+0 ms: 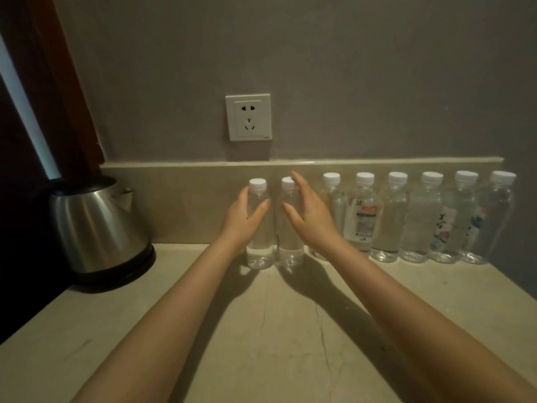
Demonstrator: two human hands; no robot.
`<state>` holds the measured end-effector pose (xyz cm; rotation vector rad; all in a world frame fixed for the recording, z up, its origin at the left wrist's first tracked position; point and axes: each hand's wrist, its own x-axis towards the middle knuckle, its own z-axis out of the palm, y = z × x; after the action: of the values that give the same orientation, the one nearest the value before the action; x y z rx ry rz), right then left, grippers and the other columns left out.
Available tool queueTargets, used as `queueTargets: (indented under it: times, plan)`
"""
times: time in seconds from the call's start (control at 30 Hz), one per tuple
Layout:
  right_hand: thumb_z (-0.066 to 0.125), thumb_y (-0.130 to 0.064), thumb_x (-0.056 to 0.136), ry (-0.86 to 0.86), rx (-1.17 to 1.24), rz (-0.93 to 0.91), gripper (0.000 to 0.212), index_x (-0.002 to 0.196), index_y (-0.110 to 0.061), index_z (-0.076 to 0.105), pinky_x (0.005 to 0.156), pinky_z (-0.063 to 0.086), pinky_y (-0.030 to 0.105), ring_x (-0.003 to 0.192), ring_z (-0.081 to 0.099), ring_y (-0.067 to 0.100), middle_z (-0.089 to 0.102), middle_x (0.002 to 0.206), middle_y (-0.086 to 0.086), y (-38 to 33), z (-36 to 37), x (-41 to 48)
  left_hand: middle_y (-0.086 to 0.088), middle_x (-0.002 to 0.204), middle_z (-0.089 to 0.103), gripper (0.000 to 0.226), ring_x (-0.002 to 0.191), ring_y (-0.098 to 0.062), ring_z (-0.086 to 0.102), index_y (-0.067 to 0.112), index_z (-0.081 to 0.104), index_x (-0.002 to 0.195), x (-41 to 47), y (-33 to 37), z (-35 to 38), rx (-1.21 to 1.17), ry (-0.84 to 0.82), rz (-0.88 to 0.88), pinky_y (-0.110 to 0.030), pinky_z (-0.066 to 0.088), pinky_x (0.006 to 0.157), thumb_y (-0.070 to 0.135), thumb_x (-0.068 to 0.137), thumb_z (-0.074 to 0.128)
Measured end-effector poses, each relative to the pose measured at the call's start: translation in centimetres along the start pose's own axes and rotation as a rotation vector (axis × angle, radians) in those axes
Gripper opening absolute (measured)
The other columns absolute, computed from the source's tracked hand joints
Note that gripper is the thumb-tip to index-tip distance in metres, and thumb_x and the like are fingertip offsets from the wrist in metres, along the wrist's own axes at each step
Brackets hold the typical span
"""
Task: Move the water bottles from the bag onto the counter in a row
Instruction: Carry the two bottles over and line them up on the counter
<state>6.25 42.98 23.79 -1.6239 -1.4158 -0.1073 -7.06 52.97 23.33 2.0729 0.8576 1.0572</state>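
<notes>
Several clear water bottles with white caps stand in a row (389, 216) along the backsplash of the beige counter (261, 330). My left hand (242, 221) grips the leftmost bottle (260, 251), thumb across its front and fingers behind it. The bottle stands upright on the counter. My right hand (309, 216) is at the second bottle (290, 245), fingers straight along its right side past the cap and the thumb at its front. This hand hides part of the third bottle. No bag is in view.
A steel electric kettle (96, 225) stands on the counter at the left, close to the row's end. A wall socket (248, 117) sits above the backsplash. The counter's left edge runs diagonally below the kettle.
</notes>
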Motion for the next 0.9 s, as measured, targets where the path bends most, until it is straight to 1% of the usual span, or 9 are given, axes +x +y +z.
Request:
queueTargets:
  times: [0.07, 0.13, 0.2, 0.33, 0.43, 0.57, 0.7, 0.77, 0.9]
  plan:
    - [0.058, -0.028, 0.092, -0.010, -0.040, 0.038, 0.075, 0.152, -0.026, 0.012, 0.109, 0.033, 0.037, 0.139, 0.034, 0.017, 0.031, 0.154, -0.002, 0.0, 0.2, -1.0, -0.006, 0.140, 0.048, 0.071, 0.128, -0.024, 0.047, 0.018, 0.030, 0.144, -0.8, -1.5, -0.3, 0.036, -0.099, -0.075, -0.043, 0.040, 0.105, 0.047, 0.087, 0.058]
    - [0.061, -0.027, 0.090, 0.003, -0.101, 0.079, 0.077, 0.150, -0.021, 0.013, 0.108, 0.035, 0.037, 0.137, 0.037, 0.020, 0.031, 0.153, 0.003, 0.1, 0.6, -2.1, -0.006, 0.129, 0.056, 0.066, 0.114, -0.023, 0.056, 0.014, 0.044, 0.134, -1.4, -2.7, -0.5, 0.131, -0.171, -0.121, -0.040, 0.047, 0.096, 0.050, 0.082, 0.063]
    - [0.061, -0.028, 0.089, 0.038, -0.190, 0.130, 0.068, 0.143, -0.016, 0.022, 0.100, 0.044, 0.043, 0.124, 0.048, 0.026, 0.036, 0.145, 0.006, 0.3, 1.1, -3.2, -0.005, 0.115, 0.062, 0.056, 0.099, -0.023, 0.061, 0.012, 0.054, 0.120, -1.9, -3.4, -0.8, 0.209, -0.233, -0.183, -0.040, 0.052, 0.087, 0.046, 0.079, 0.068]
    - [0.061, -0.036, 0.087, 0.004, -0.240, 0.348, 0.043, 0.117, -0.016, 0.037, 0.081, 0.051, 0.046, 0.095, 0.061, 0.028, 0.059, 0.111, 0.006, 0.7, 1.6, -4.2, -0.013, 0.100, 0.065, 0.039, 0.076, -0.031, 0.067, 0.013, 0.057, 0.110, -2.6, -3.6, -0.9, 0.044, -0.293, -0.294, -0.045, 0.060, 0.070, 0.028, 0.079, 0.074]
    - [0.058, -0.039, 0.090, -0.095, -0.291, 0.427, 0.033, 0.107, -0.016, 0.041, 0.076, 0.052, 0.044, 0.086, 0.062, 0.028, 0.064, 0.095, 0.006, 1.3, 1.7, -4.7, -0.019, 0.103, 0.066, 0.036, 0.076, -0.036, 0.069, 0.008, 0.061, 0.111, -2.4, -3.4, -0.6, 0.002, -0.298, -0.295, -0.047, 0.060, 0.071, 0.020, 0.079, 0.075]
    - [0.053, -0.037, 0.092, -0.104, -0.357, 0.430, 0.025, 0.102, -0.015, 0.048, 0.070, 0.047, 0.036, 0.087, 0.062, 0.031, 0.067, 0.096, 0.008, 2.4, 1.5, -5.3, -0.015, 0.102, 0.066, 0.029, 0.074, -0.028, 0.067, 0.008, 0.062, 0.109, -2.1, -2.9, 0.8, 0.007, -0.294, -0.275, -0.034, 0.060, 0.063, 0.017, 0.083, 0.072]
    - [0.049, -0.034, 0.093, -0.087, -0.404, 0.426, 0.023, 0.102, -0.013, 0.050, 0.070, 0.046, 0.037, 0.089, 0.062, 0.034, 0.067, 0.097, 0.011, 3.0, 1.2, -5.3, -0.013, 0.096, 0.064, 0.020, 0.071, -0.027, 0.066, 0.008, 0.059, 0.100, -1.4, -2.1, 2.1, 0.039, -0.297, -0.250, -0.034, 0.060, 0.064, 0.015, 0.084, 0.070]
    - [0.047, -0.034, 0.094, -0.067, -0.447, 0.414, 0.025, 0.102, -0.011, 0.052, 0.071, 0.047, 0.038, 0.090, 0.062, 0.035, 0.067, 0.099, 0.013, 3.2, 1.2, -5.1, -0.013, 0.092, 0.063, 0.019, 0.066, -0.025, 0.064, 0.006, 0.060, 0.099, -1.1, -1.9, 2.6, 0.049, -0.281, -0.250, -0.036, 0.059, 0.065, 0.014, 0.085, 0.069]
    - [0.051, -0.040, 0.094, -0.021, -0.514, 0.399, 0.033, 0.104, -0.009, 0.054, 0.074, 0.050, 0.041, 0.093, 0.064, 0.037, 0.068, 0.098, 0.015, 3.3, 1.6, -4.8, -0.014, 0.085, 0.066, 0.016, 0.074, -0.034, 0.070, 0.010, 0.058, 0.090, -0.9, -1.9, 2.8, 0.096, -0.270, -0.253, -0.046, 0.060, 0.070, 0.017, 0.084, 0.071]
